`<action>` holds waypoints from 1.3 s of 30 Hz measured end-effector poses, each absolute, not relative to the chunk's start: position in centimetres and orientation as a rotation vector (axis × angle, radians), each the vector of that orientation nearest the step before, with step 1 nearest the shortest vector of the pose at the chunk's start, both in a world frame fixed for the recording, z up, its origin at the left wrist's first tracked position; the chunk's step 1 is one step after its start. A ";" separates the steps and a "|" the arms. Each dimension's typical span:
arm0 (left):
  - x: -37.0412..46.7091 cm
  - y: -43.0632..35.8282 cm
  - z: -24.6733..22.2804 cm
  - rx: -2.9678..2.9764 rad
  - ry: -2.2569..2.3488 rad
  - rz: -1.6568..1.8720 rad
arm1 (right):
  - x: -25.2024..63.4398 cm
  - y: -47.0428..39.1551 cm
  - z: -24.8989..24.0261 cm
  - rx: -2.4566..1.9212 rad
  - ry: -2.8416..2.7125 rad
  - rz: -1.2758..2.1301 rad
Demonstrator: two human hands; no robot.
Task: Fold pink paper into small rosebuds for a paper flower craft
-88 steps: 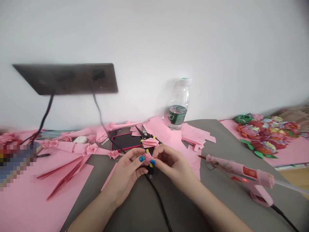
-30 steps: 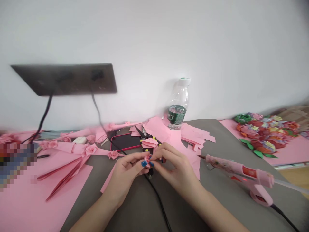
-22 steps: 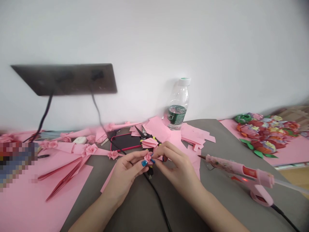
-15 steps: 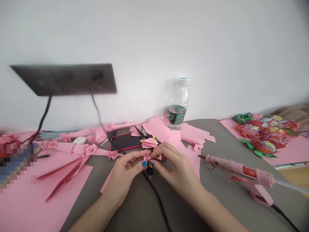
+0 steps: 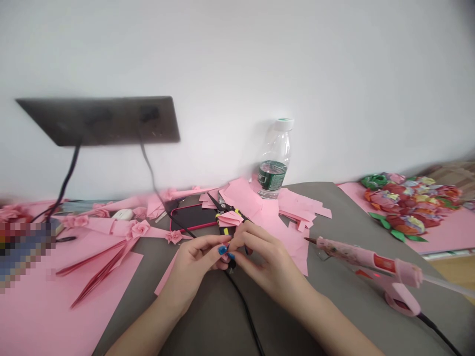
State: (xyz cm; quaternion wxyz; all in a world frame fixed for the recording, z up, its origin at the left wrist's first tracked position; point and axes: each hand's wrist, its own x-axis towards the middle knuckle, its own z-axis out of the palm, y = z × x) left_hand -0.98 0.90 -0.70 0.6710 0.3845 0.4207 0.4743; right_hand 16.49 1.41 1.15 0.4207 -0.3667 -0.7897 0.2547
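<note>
Between the fingertips of my left hand (image 5: 196, 264) and my right hand (image 5: 263, 254) is a small pink paper flower (image 5: 224, 245), mostly covered by the fingers. Both hands are pinched together around it, with blue nails showing. Just behind them lie black pliers (image 5: 222, 203) with yellow parts, and a few small folded pink paper pieces (image 5: 230, 218) on top. A phone with a pink edge (image 5: 193, 217) is beyond my left hand. To the right a pink glue gun (image 5: 371, 261) lies on the grey table, its tip toward my right hand.
A plastic bottle (image 5: 273, 163) stands by the wall among pink paper scraps (image 5: 297, 203). Pink sheets (image 5: 74, 316) and paper roses (image 5: 140, 229) are on the left. Colourful paper flowers (image 5: 408, 202) lie far right. A black cable (image 5: 243, 301) runs under my hands.
My fingers have closed further over the pink flower, which now shows less. The left thumb has moved slightly upward across it, and the left fingers curl beneath.
</note>
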 end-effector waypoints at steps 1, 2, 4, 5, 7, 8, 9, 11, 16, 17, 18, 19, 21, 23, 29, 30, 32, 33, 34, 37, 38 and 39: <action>-1.0 0.9 -0.7 0.866 0.951 1.061 | 16.5 1.4 1.2 -0.916 -1.992 0.641; -1.0 0.9 -0.6 0.866 0.954 1.053 | 16.6 1.4 1.2 -0.912 -2.005 0.643; -1.0 0.8 -0.5 0.875 0.958 1.041 | 16.6 1.4 1.3 -0.896 -2.027 0.651; -1.0 0.8 -0.4 0.883 0.958 1.033 | 16.5 1.4 1.3 -0.889 -2.031 0.659; -1.0 0.7 -0.3 0.884 0.951 1.027 | 16.5 1.4 1.3 -0.891 -2.006 0.692; -1.0 0.7 -0.3 0.873 0.944 1.036 | 16.4 1.4 1.3 -0.904 -1.975 0.715; -0.9 0.7 -0.2 0.855 0.938 1.051 | 16.4 1.5 1.3 -0.925 -1.935 0.741; -0.9 0.7 -0.2 0.826 0.930 1.091 | 16.4 1.6 1.3 -0.981 -1.838 0.799; -1.0 0.8 -0.4 0.903 0.937 1.106 | 16.3 1.7 1.3 -1.057 -1.695 0.934; -1.0 0.9 -0.5 0.915 0.945 1.100 | 16.3 1.7 1.3 -1.048 -1.705 0.931; -1.1 0.9 -0.6 0.923 0.953 1.095 | 16.3 1.6 1.3 -1.033 -1.726 0.915; -1.1 0.9 -0.6 0.934 0.959 1.090 | 16.3 1.6 1.3 -1.014 -1.754 0.891; -1.2 0.9 -0.6 0.971 0.965 1.082 | 16.4 1.5 1.4 -0.969 -1.816 0.846; -1.2 0.9 -0.5 1.033 0.967 1.070 | 16.5 1.5 1.4 -0.926 -1.875 0.818; -1.2 0.7 -0.2 1.112 0.958 1.042 | 16.6 1.5 1.5 -0.912 -1.895 0.809; -1.1 0.7 -0.2 1.081 0.952 1.053 | 16.6 1.6 1.5 -0.942 -1.863 0.822; -1.0 0.7 -0.3 1.010 0.950 1.092 | 16.4 1.6 1.5 -0.994 -1.802 0.838; -1.0 0.7 -0.3 0.989 0.952 1.113 | 16.4 1.6 1.5 -1.008 -1.781 0.846; -1.0 0.7 -0.4 0.986 0.955 1.133 | 16.3 1.6 1.5 -1.018 -1.764 0.855; -1.0 0.7 -0.4 1.042 0.962 1.161 | 16.2 1.6 1.5 -1.048 -1.713 0.888; -1.0 0.7 -0.4 1.070 0.966 1.163 | 16.2 1.5 1.5 -1.063 -1.696 0.903; -1.1 0.7 -0.3 1.098 0.972 1.171 | 16.2 1.5 1.5 -1.075 -1.682 0.918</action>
